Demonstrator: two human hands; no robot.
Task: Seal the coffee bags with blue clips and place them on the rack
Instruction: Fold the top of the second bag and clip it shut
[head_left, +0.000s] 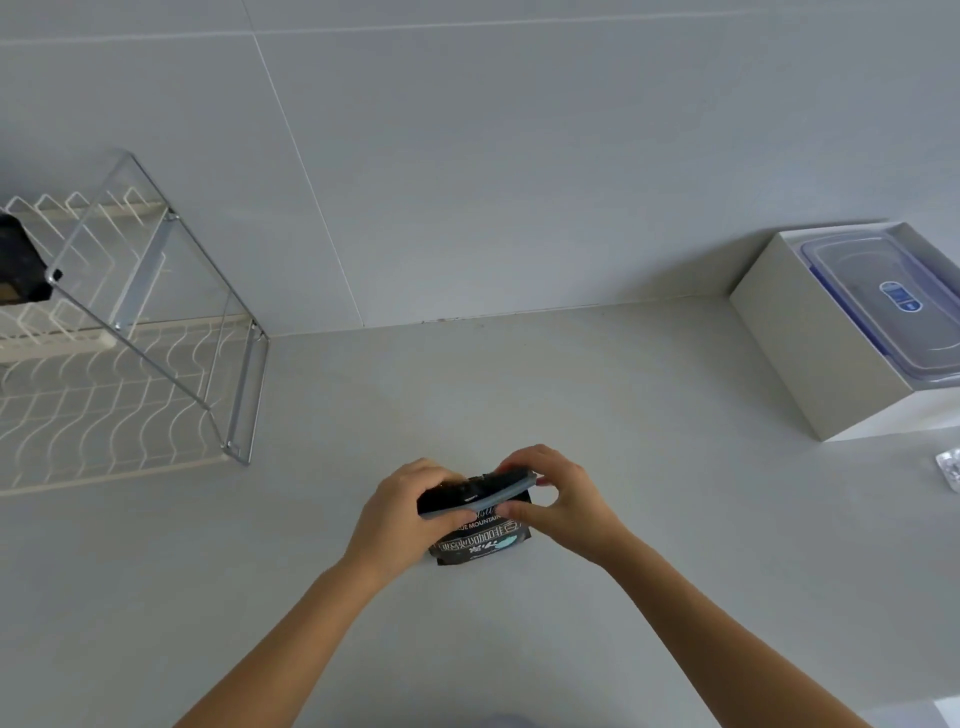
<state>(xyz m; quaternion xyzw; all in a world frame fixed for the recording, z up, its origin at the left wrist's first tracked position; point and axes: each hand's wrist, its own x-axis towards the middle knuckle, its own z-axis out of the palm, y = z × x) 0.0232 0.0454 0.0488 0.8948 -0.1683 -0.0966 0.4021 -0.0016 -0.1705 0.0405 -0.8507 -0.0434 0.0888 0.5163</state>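
From my end, the grey bench (623, 415) took up most of the view, running back to a tiled wall. The two-tier dish rack (130, 395), cream wire in a chrome frame, sat at the bench's back left corner, against the wall. A black bag (18, 265) was on its upper tier, right at the left edge of the view, so I couldn't see much of it.

Over at the right edge of the bench stood an open white box (810, 358). Inside it was a clear plastic container (883, 306) with a blue-rimmed lid. Just in front of that box, a small crinkled foil thing (949, 470) was cut off by the frame, and I couldn't tell what it was.

Both hands were in the middle of the bench, toward the front edge, well apart from the rack. The left hand (400, 514) was curled round the left end of the clip, fingers over the top and thumb underneath. The right hand (561, 499) was pinching the right end between thumb and fingertips.

The coffee bag (478, 540) was black with white lettering, held between the two hands, and its bottom looked to be resting on the bench. The blue clip (483, 499) ran across the bag's top at a slight tilt, right end higher. I couldn't tell if it was fully snapped closed.
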